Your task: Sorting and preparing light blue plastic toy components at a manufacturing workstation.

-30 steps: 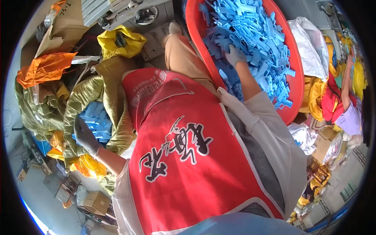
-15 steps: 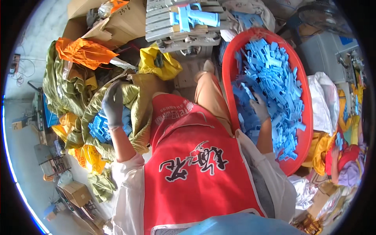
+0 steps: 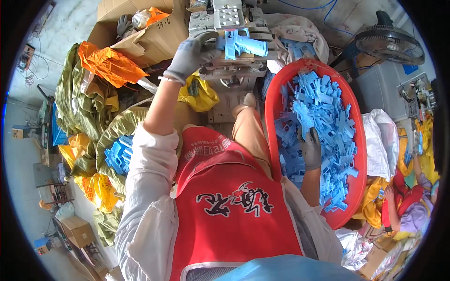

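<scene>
A light-blue plastic toy pistol (image 3: 246, 45) lies on its side on the bed of a grey machine (image 3: 228, 15) at the top middle. My left hand (image 3: 190, 55), in a grey glove, reaches to it with its fingers closed on the left end. My right hand (image 3: 310, 151), also gloved, is inside the long red tub (image 3: 270, 117), which is heaped with blue toy pistol parts (image 3: 326, 100). Its fingers are curled around a blue toy pistol part, mostly hidden among the others.
More blue toy pistols (image 3: 120, 154) fill an olive sack (image 3: 133, 117) on my left. Behind it are an orange bag (image 3: 112, 64), a yellow bag (image 3: 199, 96) and a cardboard box (image 3: 159, 40). A black fan (image 3: 390, 43) stands far right; another person (image 3: 412, 206) sits at the right.
My left hand has left the olive sack and moved up and right to the toy pistol on the machine. My right hand has dropped slightly lower in the red tub.
</scene>
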Available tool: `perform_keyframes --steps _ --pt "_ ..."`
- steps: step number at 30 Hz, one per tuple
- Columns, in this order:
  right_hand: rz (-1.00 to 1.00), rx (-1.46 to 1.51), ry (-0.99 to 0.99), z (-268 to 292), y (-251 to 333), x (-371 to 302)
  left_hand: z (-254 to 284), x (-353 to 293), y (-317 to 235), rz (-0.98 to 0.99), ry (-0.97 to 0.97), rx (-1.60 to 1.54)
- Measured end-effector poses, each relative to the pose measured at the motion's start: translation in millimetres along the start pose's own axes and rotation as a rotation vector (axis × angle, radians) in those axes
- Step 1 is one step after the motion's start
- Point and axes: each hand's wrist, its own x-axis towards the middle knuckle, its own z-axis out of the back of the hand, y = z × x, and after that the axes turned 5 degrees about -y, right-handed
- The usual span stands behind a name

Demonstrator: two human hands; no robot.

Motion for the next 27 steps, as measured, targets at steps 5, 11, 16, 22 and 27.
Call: perform_keyframes --steps 5,11,16,22,27 --pt "0.314 -0.369 0.058 -29 33 22 2 16 2 0.032 0.132 -0.185" --pt "0.449 -0.221 0.101 -138 100 65 10 -19 15 0.236 -0.095 -0.459" --pt "1.140 -0.930 0.289 -197 115 120 51 -97 19 0.322 -0.258 -0.237" --pt "1.081 -1.233 0.561 -242 132 135 96 -221 53 0.489 -0.414 -0.206" --pt "1.317 -1.194 0.640 -214 135 147 120 -300 49 0.733 -0.466 0.036"
